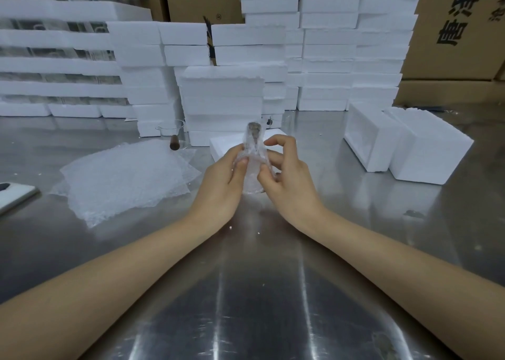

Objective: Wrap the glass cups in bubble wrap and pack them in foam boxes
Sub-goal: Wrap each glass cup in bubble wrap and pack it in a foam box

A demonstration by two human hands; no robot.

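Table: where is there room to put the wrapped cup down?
The wrapped cup would likely fit on the bare table between the two arms. More bare room lies right of the right hand, nearer than the two foam boxes. Crowded: bubble wrap sheets on the left, foam stacks behind.

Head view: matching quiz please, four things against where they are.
Things:
1. wrapped cup
2. bubble wrap sheets
3. open foam box
4. bare cup

Places:
A. flat on the table, left of the hands
B. on its side, right of the hands
C. held between left hand and right hand
D. by the foam stack, behind the sheets

Pairs: 1-C, 2-A, 3-B, 4-D
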